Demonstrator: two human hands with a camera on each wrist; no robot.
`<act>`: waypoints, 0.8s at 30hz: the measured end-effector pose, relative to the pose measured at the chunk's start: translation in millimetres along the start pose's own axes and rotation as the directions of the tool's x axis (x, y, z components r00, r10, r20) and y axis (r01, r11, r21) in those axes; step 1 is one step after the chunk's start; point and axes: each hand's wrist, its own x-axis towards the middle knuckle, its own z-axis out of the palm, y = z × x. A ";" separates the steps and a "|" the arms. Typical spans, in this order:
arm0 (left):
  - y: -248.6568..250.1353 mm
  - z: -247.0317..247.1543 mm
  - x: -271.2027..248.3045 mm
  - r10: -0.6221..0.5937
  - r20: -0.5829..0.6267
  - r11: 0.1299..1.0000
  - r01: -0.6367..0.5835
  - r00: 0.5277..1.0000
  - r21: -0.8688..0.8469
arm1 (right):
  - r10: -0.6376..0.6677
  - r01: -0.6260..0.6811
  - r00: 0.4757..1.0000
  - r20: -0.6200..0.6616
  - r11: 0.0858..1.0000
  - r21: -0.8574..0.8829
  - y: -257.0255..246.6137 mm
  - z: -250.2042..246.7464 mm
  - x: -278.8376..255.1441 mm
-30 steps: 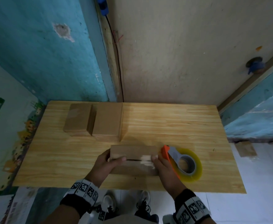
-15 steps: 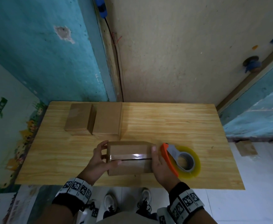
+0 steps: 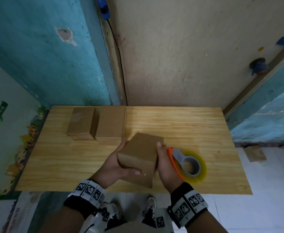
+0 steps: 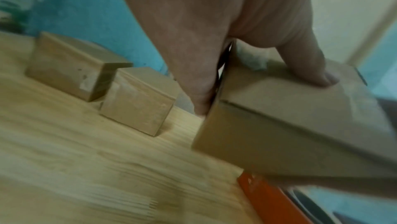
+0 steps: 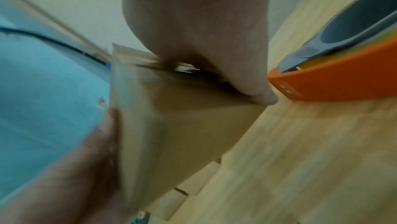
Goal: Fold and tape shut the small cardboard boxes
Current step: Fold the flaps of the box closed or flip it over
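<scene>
I hold a small brown cardboard box (image 3: 140,157) tilted above the table's front middle, a plain face turned up. My left hand (image 3: 121,163) grips its left end, with the thumb across the near face and the fingers along the far side. The left wrist view shows this box (image 4: 290,117) with a flap seam under the thumb. My right hand (image 3: 163,158) grips the box's right side, its thumb up along the edge and its other fingers hidden behind the box. The orange and grey tape dispenser (image 3: 186,163) with yellowish tape lies on the table just right of my right hand.
Two closed cardboard boxes (image 3: 81,123) (image 3: 111,125) stand side by side at the back left of the wooden table (image 3: 179,125). Walls close off the table's far edge and left side. My shoes show on the floor beyond the near edge.
The box lay flat on the table with its taped seam up. Both hands have lifted it, turned it about a quarter turn and tipped it. The dispenser has stayed put.
</scene>
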 end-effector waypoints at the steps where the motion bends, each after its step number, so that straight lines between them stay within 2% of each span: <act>1: 0.0 4.4 0.6 0.016 0.021 0.999 -0.016 1.000 0.028 | 0.026 -0.031 0.999 0.044 0.994 0.103 -4.4 -0.1 0.9; 3: 0.7 8.6 2.6 0.010 0.015 1.000 -0.011 1.000 0.026 | 0.063 -0.087 0.993 0.104 0.966 0.242 -8.9 -1.6 4.4; 8: 13.3 17.2 19.0 -0.084 0.007 0.990 0.084 0.996 -0.109 | -0.004 -0.019 0.995 0.101 0.975 0.220 -11.7 -17.9 13.3; 12: 5.6 20.0 53.4 -0.068 -0.012 0.995 0.067 0.998 -0.078 | -0.086 0.065 0.992 0.091 0.975 0.214 -21.6 -25.7 24.5; 17: 12.1 20.0 86.9 -0.027 -0.053 1.000 0.027 0.998 0.004 | -0.076 0.072 0.997 0.010 0.972 0.226 -33.8 -23.5 54.8; 21: 12.1 14.9 105.5 0.010 -0.091 0.997 -0.003 0.996 0.074 | -0.081 0.081 0.997 -0.009 0.980 0.183 -36.8 -20.3 79.6; 24: 7.2 8.6 116.7 0.019 -0.107 0.998 -0.013 0.994 0.064 | -0.099 0.103 0.995 -0.030 0.983 0.155 -32.7 -13.3 91.1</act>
